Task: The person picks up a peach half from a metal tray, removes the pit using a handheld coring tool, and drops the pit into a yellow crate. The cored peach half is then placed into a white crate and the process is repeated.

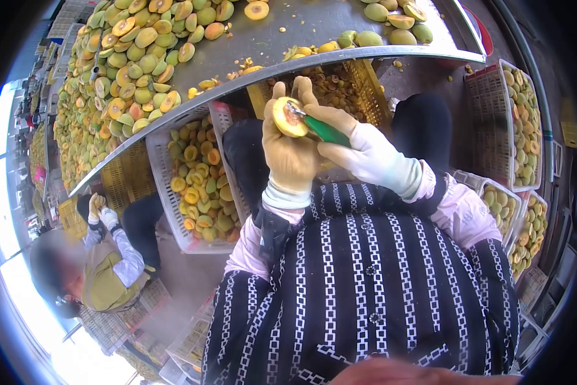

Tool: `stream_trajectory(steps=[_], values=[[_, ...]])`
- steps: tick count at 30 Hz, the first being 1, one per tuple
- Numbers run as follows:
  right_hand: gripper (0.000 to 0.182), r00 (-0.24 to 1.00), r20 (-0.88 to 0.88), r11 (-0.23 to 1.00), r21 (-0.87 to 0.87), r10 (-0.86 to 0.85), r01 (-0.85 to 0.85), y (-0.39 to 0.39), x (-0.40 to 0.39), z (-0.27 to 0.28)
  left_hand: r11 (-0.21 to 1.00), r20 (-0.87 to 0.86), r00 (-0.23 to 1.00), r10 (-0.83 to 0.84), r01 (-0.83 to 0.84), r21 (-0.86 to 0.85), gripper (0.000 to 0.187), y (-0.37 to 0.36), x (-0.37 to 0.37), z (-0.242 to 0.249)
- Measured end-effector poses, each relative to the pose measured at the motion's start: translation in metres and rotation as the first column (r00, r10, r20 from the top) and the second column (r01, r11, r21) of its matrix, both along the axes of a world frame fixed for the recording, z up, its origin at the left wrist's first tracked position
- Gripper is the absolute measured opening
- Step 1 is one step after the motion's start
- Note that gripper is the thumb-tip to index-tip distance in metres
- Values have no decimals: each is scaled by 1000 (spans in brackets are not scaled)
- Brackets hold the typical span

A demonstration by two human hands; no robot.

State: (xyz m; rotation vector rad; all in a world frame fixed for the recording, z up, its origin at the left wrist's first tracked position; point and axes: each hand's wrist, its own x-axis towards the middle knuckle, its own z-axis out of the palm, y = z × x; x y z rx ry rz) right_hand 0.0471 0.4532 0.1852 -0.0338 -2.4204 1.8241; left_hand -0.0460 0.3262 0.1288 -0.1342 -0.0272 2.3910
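Note:
A halved yellow fruit (289,117) is held in my gloved left hand (291,151), its cut face turned up and toward the right. My right hand (359,144), in a white glove with tan fingers, is closed round a green-handled tool (327,131). The tool's metal tip touches the middle of the cut face. Both hands are over my lap, just below the rim of the metal table (250,72). Beneath and beyond them is a yellow crate (372,96) with fruit scraps in it.
Many halved fruits (134,58) are heaped on the table's left. A white crate of fruit halves (173,192) stands left of my legs. More full crates (493,128) are at the right. A co-worker (102,256) sits at the lower left.

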Motion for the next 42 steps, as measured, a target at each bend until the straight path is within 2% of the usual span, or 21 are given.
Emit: stream_trajectory(steps=[1, 2, 3, 5, 9, 10, 12, 15, 16, 18, 21, 22, 27, 29, 33, 35, 36, 37, 38, 40, 42], values=[[56, 980, 196, 971, -238, 43, 5, 1, 2, 13, 983, 50, 993, -104, 95, 157, 33, -1, -3, 5], [56, 920, 371, 889, -455, 129, 59, 2, 4, 19, 993, 178, 983, -40, 20, 114, 34, -1, -2, 9], [56, 918, 374, 889, -455, 136, 54, 2, 4, 11, 994, 181, 983, -33, 12, 113, 34, -1, 1, 14], [54, 969, 222, 981, -183, 108, -67, 2, 5, -4, 986, 1, 995, 102, -101, -134, 41, 5, 6, 32], [55, 973, 229, 998, -60, 25, -11, 0, 6, 4, 991, -11, 997, 78, -79, -109, 48, 7, 8, 29], [57, 985, 170, 999, 41, 6, -13, -2, 6, 3, 967, -83, 991, 106, -122, -223, 50, 9, 9, 30], [58, 1000, 12, 970, 244, -11, 8, -4, 7, -1, 978, -46, 997, 70, -77, -195, 49, 9, 6, 29], [57, 992, -121, 903, 428, 26, 29, -9, 7, -1, 984, 0, 1000, 20, -20, -177, 52, 8, 5, 26], [55, 998, -54, 886, 464, 40, -11, -10, 8, 3, 965, 10, 1000, 0, 2, -263, 53, 6, 5, 22], [54, 998, -35, 879, 475, 61, -37, -9, 8, 1, 929, 6, 999, -44, 43, -368, 55, 0, 3, 10], [54, 995, -69, 906, 421, 73, -38, -7, 11, -4, 955, -46, 997, -68, 51, -291, 56, -11, -4, -8], [53, 990, -127, 936, 351, 62, -14, -5, 11, -5, 849, -93, 995, -37, -18, -529, 57, -9, -2, 7], [49, 997, -70, 948, 319, 15, 8, 7, 13, 2, 912, -82, 996, -45, 8, -409, 59, -8, -2, 26], [49, 991, -123, 904, 427, 52, 6, 10, 14, 3, 790, -226, 969, -95, -65, -610, 57, -7, 0, 28], [49, 992, -125, 854, 519, 29, 40, 7, 12, 5, 821, -262, 953, -153, -25, -571, 56, -17, -5, 10], [48, 988, -136, 774, 633, 69, 33, 5, 12, 8, 874, -259, 950, -175, 29, -485, 50, -16, -2, 3], [48, 989, -134, 774, 632, 69, 31, 4, 12, 10, 692, -552, 827, -108, -336, -639, 49, -6, 7, 0], [49, 989, -128, 763, 646, 81, 21, 3, 12, 13, 424, -784, 604, -147, -677, -601, 49, 0, 11, 1], [50, 988, -121, 752, 659, 92, 11, 2, 11, 15, 425, -783, 605, -148, -676, -602, 49, 0, 12, 4], [50, 989, -118, 732, 681, 84, 19, 1, 11, 17, 504, -678, 721, -143, -536, -677, 47, -1, 15, 14], [51, 990, -116, 712, 701, 76, 28, 0, 10, 20, 521, -673, 724, -148, -522, -676, 49, -3, 15, 24]])
